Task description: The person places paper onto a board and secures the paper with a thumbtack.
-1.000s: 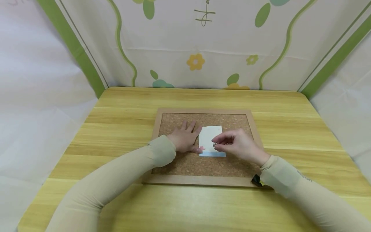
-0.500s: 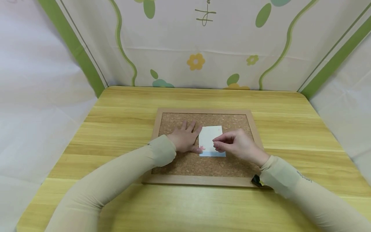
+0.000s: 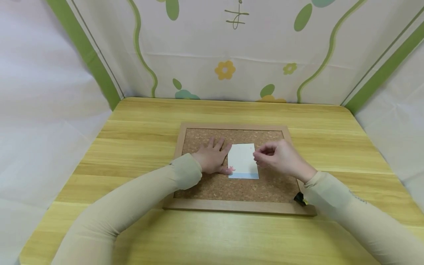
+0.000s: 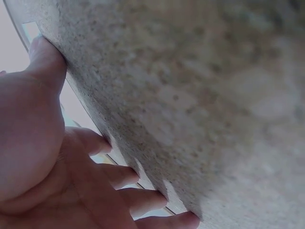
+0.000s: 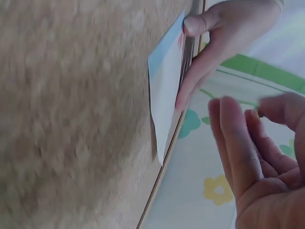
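Observation:
A white card (image 3: 241, 160) with a blue band along its bottom lies on the framed cork board (image 3: 212, 191). Spread on the cork at the card's left edge is my left hand (image 3: 212, 159), its thumb over the pink print in the lower corner. My right hand (image 3: 281, 157) is raised at the card's right edge, thumb and index fingertip pinched together. In the right wrist view, a tiny shiny bit (image 5: 255, 113) shows at that pinch, mostly hidden by the fingertips. The card's far end lifts slightly off the cork there.
The board's wooden frame (image 3: 232, 206) rests on a wood-grain table (image 3: 212, 239). By the right cuff is a small black item (image 3: 300, 199) with a yellow part. Printed white curtains (image 3: 251, 48) enclose the table at the back and sides.
My right hand has moved from over the card to the right and slightly away from me, its fingertips still pinched. The silvery piece visible earlier is now mostly hidden. The left hand stays put.

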Demonstrator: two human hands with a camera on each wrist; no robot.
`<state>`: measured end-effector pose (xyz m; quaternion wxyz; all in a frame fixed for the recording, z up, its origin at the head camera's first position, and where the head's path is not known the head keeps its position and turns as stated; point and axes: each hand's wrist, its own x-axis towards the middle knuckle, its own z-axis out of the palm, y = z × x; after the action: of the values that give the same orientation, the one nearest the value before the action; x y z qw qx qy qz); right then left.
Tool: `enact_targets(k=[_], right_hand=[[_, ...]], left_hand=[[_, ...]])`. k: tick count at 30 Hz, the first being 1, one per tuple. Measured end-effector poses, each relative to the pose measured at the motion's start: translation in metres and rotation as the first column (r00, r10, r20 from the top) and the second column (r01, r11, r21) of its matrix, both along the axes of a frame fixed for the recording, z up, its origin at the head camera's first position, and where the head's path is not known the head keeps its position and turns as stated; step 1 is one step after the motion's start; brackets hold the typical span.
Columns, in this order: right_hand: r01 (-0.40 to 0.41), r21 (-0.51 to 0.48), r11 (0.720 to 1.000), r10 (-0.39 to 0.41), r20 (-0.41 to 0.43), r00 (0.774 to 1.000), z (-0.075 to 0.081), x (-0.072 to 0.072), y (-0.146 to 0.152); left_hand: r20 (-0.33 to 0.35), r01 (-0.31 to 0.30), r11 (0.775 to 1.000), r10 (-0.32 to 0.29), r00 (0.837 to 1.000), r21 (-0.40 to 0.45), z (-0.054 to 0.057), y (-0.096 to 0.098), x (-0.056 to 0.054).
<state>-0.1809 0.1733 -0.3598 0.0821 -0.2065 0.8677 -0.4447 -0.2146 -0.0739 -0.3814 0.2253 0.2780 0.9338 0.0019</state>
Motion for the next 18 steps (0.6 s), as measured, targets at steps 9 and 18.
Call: enact_targets(k=[9, 18], right_hand=[[0.004, 0.055, 0.998, -0.003, -0.016, 1.0, 0.003, -0.012, 0.001], [-0.014, -0.018, 1.0, 0.013, -0.025, 1.0, 0.008, -0.017, -0.002]], left_hand=[[0.014, -0.006, 1.0, 0.005, 1.0, 0.009, 0.001, -0.002, 0.0], [0.015, -0.015, 1.0, 0.015, 1.0, 0.024, -0.002, -0.004, -0.001]])
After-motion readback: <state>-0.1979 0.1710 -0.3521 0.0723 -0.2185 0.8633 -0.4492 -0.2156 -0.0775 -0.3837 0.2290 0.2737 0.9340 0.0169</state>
